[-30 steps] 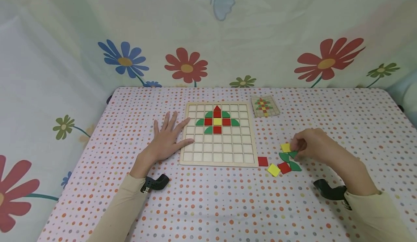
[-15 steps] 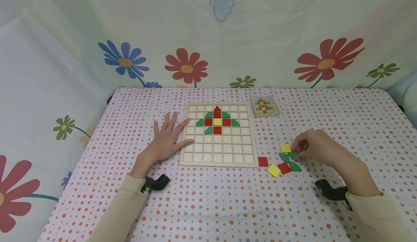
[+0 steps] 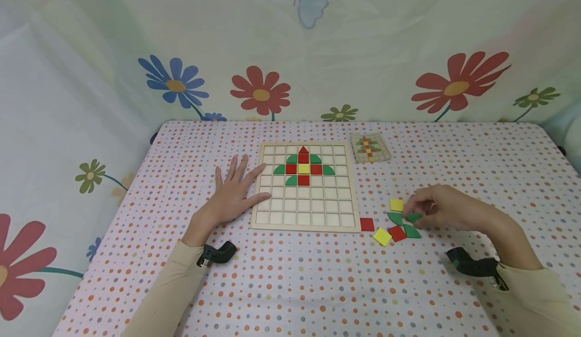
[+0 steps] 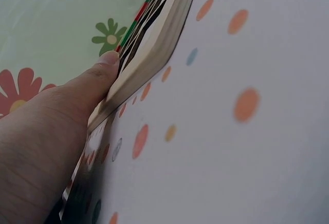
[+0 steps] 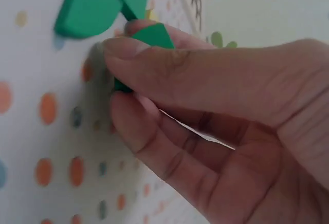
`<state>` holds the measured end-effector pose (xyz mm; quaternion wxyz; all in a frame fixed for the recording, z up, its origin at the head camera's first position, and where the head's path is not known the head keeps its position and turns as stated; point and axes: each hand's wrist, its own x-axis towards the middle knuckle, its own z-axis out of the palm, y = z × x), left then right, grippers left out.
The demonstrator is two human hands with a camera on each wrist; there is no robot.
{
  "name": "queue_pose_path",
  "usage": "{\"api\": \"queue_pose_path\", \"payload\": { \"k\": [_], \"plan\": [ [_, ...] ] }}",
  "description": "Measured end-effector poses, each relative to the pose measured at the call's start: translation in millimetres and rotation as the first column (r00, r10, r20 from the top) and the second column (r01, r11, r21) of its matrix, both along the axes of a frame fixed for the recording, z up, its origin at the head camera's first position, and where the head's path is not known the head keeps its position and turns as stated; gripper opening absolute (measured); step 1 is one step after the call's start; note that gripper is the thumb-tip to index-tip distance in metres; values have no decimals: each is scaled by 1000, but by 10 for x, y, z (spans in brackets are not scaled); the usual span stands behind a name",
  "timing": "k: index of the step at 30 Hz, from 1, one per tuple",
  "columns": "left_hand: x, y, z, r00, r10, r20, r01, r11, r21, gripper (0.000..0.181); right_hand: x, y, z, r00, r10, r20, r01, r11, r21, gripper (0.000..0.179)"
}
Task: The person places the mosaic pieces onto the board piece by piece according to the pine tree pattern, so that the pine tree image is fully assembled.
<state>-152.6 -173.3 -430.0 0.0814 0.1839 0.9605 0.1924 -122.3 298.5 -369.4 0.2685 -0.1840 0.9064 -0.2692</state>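
My left hand [image 3: 229, 199] lies spread at the left side of a wooden grid board [image 3: 356, 211], its thumb and a fingertip over the frame. In the left wrist view the thumb [image 4: 97, 75] rests on the board's edge. On the board, red squares, a red triangle, a yellow square [image 3: 303, 169] and green quarter-circles form a tree-like shape. To the right of the board, my right hand [image 3: 447, 208] pinches a green quarter-circle tile [image 5: 154, 35] between thumb and fingers, close over the table. Two other green tiles [image 5: 87, 8] lie beside it.
Near the right hand lie a yellow tile [image 3: 396, 205], another yellow tile [image 3: 382, 236] and a red tile [image 3: 397, 233]. A red square [image 3: 367, 224] sits against the board's lower right edge. A pattern card [image 3: 370, 148] lies past the upper right corner.
My right hand has drawn slightly right, and the green tile between its fingers has come away from the other green pieces. The left hand has stayed in place.
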Motion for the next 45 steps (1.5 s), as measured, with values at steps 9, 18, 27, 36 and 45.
{"api": "queue_pose_path", "payload": {
  "k": [9, 18, 27, 36, 45],
  "plan": [
    [-6, -14, 2, 1000, 8, 5, -8, 1000, -3, 83, -98, -440, 209, 981, 31, -193, -42, 998, -52, 24],
    [-11, 8, -23, 1000, -8, 5, 8, 1000, 8, 82, -321, -923, 295, 968, 106, -227, -137, 983, -125, 14],
    [-16, 3, -16, 1000, 0, 9, 0, 1000, 5, 83, -485, -1232, 223, 959, 138, -249, -185, 966, -178, 16],
    [-22, -33, -35, 1000, 5, -7, -5, 1000, 13, 83, -605, -1466, 63, 939, 38, -342, -130, 959, -251, 15],
    [-26, -21, -36, 1000, 0, -4, 0, 1000, 15, 84, -649, -1591, -62, 942, -3, -335, -84, 965, -247, 19]
  ]
}}
